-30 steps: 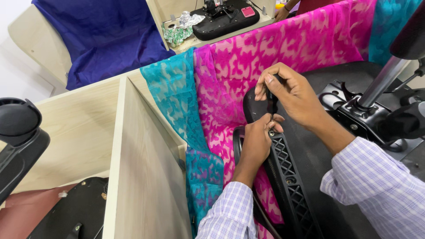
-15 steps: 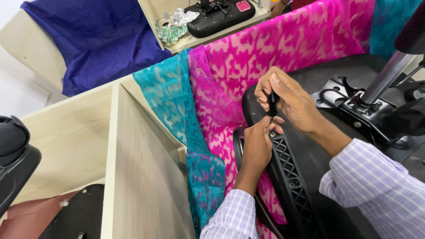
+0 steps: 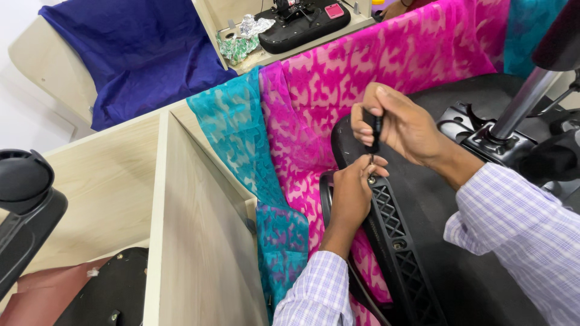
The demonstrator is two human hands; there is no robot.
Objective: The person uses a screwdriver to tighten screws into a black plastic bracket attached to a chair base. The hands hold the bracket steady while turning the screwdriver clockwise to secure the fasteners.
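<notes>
My right hand is closed round the black handle of a small screwdriver, held upright with its tip down on a screw in a black ribbed plastic armrest bracket. My left hand grips the top of that bracket right beside the tip, fingers pinched at the screw. The bracket lies against the black underside of an office chair seat, which is turned over in front of me.
Pink patterned fabric and teal fabric drape over a light wooden partition. Blue cloth lies at the back. The chair's metal column and base stand at right. A black armrest is at left.
The view has shifted slightly. Both hands stay at the same spot on the bracket, the right hand still working the screwdriver.
</notes>
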